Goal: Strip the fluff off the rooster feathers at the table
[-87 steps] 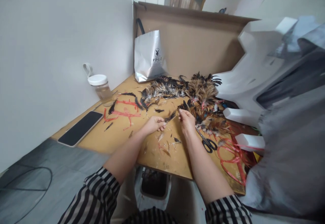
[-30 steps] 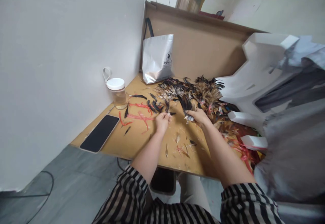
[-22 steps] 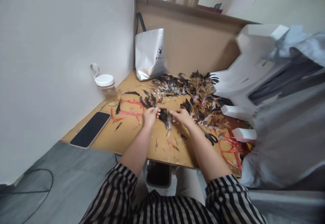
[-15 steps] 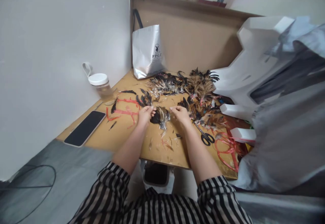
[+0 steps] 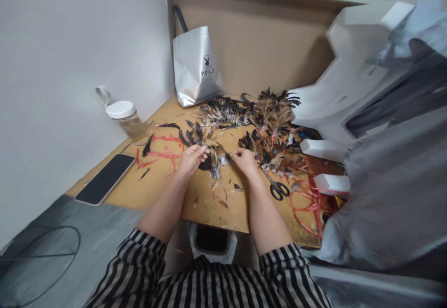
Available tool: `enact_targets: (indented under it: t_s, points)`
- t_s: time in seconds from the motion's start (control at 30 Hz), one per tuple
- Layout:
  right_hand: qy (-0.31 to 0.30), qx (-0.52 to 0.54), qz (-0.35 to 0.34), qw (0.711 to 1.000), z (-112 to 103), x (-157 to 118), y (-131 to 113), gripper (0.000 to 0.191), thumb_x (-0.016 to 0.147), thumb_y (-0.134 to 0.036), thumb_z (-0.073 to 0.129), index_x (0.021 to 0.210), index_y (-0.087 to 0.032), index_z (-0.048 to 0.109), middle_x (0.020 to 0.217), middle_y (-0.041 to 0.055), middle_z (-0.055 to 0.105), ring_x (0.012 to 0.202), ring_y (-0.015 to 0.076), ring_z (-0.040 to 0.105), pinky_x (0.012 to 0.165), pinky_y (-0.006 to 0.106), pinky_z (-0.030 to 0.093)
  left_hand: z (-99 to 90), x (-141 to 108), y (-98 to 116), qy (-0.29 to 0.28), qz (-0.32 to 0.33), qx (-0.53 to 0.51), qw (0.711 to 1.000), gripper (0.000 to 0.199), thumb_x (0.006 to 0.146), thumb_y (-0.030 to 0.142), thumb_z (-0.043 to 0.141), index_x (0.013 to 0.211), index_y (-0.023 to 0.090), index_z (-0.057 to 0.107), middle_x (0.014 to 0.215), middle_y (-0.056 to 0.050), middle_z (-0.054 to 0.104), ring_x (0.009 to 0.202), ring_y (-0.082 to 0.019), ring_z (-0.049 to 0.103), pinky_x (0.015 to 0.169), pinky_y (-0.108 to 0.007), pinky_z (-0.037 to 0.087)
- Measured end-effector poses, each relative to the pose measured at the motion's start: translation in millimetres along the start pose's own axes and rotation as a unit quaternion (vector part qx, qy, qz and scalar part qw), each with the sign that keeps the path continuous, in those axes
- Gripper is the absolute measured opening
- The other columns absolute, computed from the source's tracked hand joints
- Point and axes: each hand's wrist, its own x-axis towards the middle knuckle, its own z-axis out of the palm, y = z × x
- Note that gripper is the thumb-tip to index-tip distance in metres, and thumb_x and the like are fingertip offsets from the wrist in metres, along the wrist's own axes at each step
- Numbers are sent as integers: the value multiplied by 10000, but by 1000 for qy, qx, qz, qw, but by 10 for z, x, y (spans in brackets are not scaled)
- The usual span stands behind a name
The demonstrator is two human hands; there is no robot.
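Feathers, one loose bunch (image 5: 219,157): on the table (image 5: 206,214), between my two hands; its left part is covered by my fingers, and the lower part blurs into pale fluff, so single quills cannot be made out.

Left hand (image 5: 193,160): at the bunch's left side, thumb and forefinger drawn into a narrow pinch; I cannot tell whether a feather is caught there. Right hand (image 5: 243,161): just beside the bunch's right side, fingertips gathered closely over a gap I cannot see into; contents uncertain.

Lie of the bunch: brown and grey feathers on a slanting long axis, pale fluffy end toward me. Dark feathers (image 5: 194,133) beyond my left hand fan up and away.

Scissors (image 5: 274,184), one pair: right of my right hand, black handles toward me, blade ends lost against the feather heap (image 5: 284,164).

Bin (image 5: 232,245): partly hidden beneath the table edge. Grey cloth (image 5: 394,191): cut off at the right.
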Motion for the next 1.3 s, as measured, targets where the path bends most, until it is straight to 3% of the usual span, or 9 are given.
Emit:
enact_targets:
  t_s: [0.17, 0.27, 0.43, 0.5, 0.63, 0.8, 0.9, 1.1, 1.3]
  points:
    - [-64, -83, 19, 994, 5, -62, 1, 176, 644, -313, 538, 606, -166, 627, 583, 27, 597, 552, 115, 497, 519, 209, 305, 90, -85, -51, -110, -65, 9, 992, 209, 647, 224, 654, 793, 84, 603, 883, -104, 648, 671, -102, 600, 561, -180, 445]
    - [-70, -86, 30, 993, 78, -74, 28, 134, 618, -247, 540, 551, -155, 611, 535, 28, 577, 532, 106, 484, 508, 204, 299, 108, -104, -75, -139, -93, 9, 986, 202, 646, 214, 657, 786, 79, 600, 1008, -143, 615, 844, -168, 603, 719, -251, 462]
    - [-56, 102, 54, 992, 171, -46, 74, 136, 620, -243, 514, 545, -142, 567, 435, -24, 482, 422, 78, 417, 439, 193, 284, 51, -63, -100, -113, -95, -8, 989, 184, 613, 211, 685, 649, 100, 542, 989, -115, 629, 957, -193, 567, 896, -369, 382]
    - [-77, 229, 105, 965, 182, -38, 54, 129, 608, -273, 548, 619, -146, 569, 414, -41, 465, 368, 70, 381, 395, 191, 274, 30, -46, -106, -93, -90, -11, 991, 189, 606, 211, 689, 646, 104, 539, 981, -101, 634, 981, -185, 554, 919, -374, 360]
    - [-123, 424, 167, 882, 179, -54, -52, 222, 535, -282, 658, 670, -145, 548, 437, -35, 492, 356, 64, 387, 343, 176, 258, 23, -46, -110, -95, -78, -18, 992, 192, 617, 221, 682, 710, 102, 565, 981, -105, 633, 977, -183, 555, 925, -376, 353]
    - [-173, 550, 165, 800, 164, -108, -171, 269, 530, -276, 713, 649, -144, 511, 465, -61, 435, 369, 24, 341, 328, 135, 177, 34, -73, -93, -99, -73, -33, 992, 184, 644, 210, 662, 760, 95, 576, 912, -106, 648, 879, -166, 594, 849, -331, 417]
    - [-185, 578, 162, 778, 169, -130, -206, 278, 537, -272, 720, 638, -146, 494, 457, -81, 380, 356, 6, 280, 329, 132, 136, 37, -80, -73, -98, -83, -42, 991, 182, 652, 202, 657, 776, 96, 578, 919, -107, 645, 833, -148, 605, 777, -286, 452]
    - [-127, 560, 143, 806, 241, -139, -255, 283, 525, -293, 713, 620, -151, 487, 535, -33, 503, 378, 19, 336, 340, 151, 175, 45, -88, -61, -119, -103, -27, 987, 212, 665, 215, 648, 822, 86, 592, 910, -115, 644, 757, -121, 613, 695, -231, 472]
    - [-49, 484, 111, 867, 335, -154, -275, 264, 576, -351, 665, 584, -166, 476, 411, -77, 413, 361, 36, 313, 372, 169, 204, 59, -92, -107, -117, -115, 0, 986, 229, 637, 227, 674, 794, 85, 587, 836, -92, 645, 713, -132, 620, 614, -208, 480]
